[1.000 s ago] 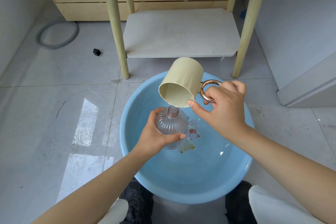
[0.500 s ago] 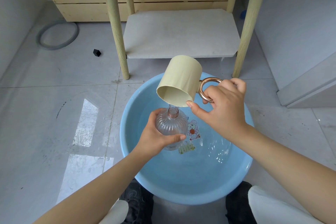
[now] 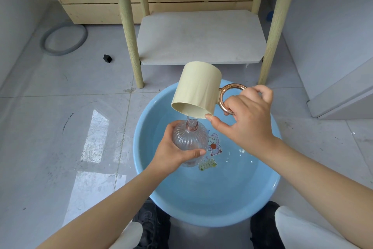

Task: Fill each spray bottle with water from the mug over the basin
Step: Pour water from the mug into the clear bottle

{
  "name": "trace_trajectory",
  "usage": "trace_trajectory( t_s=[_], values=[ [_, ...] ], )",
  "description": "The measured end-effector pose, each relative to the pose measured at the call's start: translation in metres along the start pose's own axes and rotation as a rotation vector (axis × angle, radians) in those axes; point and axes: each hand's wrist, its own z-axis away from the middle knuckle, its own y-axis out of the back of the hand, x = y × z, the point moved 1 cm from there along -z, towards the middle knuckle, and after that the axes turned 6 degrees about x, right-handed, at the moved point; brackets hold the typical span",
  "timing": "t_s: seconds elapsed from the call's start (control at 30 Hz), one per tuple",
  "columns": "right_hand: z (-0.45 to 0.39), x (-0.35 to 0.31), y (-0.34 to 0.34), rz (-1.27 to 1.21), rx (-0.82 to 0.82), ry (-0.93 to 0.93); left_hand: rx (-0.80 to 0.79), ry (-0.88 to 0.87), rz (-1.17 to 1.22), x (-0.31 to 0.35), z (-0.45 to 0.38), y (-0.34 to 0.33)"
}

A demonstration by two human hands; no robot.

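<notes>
Here we curl our left hand [image 3: 173, 153] around the clear ribbed plastic spray bottle [image 3: 189, 139], thumb across its near side and fingers wrapped behind, holding it upright with its copper-coloured threaded neck uncapped. Just above and to the right of that hand, our right hand [image 3: 246, 119] grips the round copper-coloured ring handle of the cream cylindrical mug [image 3: 197, 89], fingers hooked through the ring and the thumb stretched out to touch the mug's lower rim. The mug is tipped steeply, mouth down toward us, and a thin stream of water [image 3: 190, 119] falls from its lip into the bottle's neck. Below both hands sits the round light-blue plastic basin [image 3: 201, 204] on the grey tiled floor, shallow water in it and a cartoon sticker [image 3: 214, 144] on its bottom just right of the bottle. Beyond the mug stands a pale wooden-legged table with 1 low grey shelf [image 3: 201, 36]. Far to the left of our left hand lie a grey ring [image 3: 63, 38] and a small black block [image 3: 107, 58].
</notes>
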Motion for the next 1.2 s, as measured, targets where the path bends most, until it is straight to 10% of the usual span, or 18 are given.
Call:
trace_trajectory(
  t_s=[0.6, 1.2],
  values=[
    [0.013, 0.020, -0.006, 0.085, -0.251, -0.373, 0.068, -0.001, 0.024, -0.003, 0.000, 0.002],
    [0.064, 0.027, -0.022, 0.450, -0.992, -0.027, 0.048, 0.002, 0.031, -0.005, -0.001, 0.009]
  ],
)
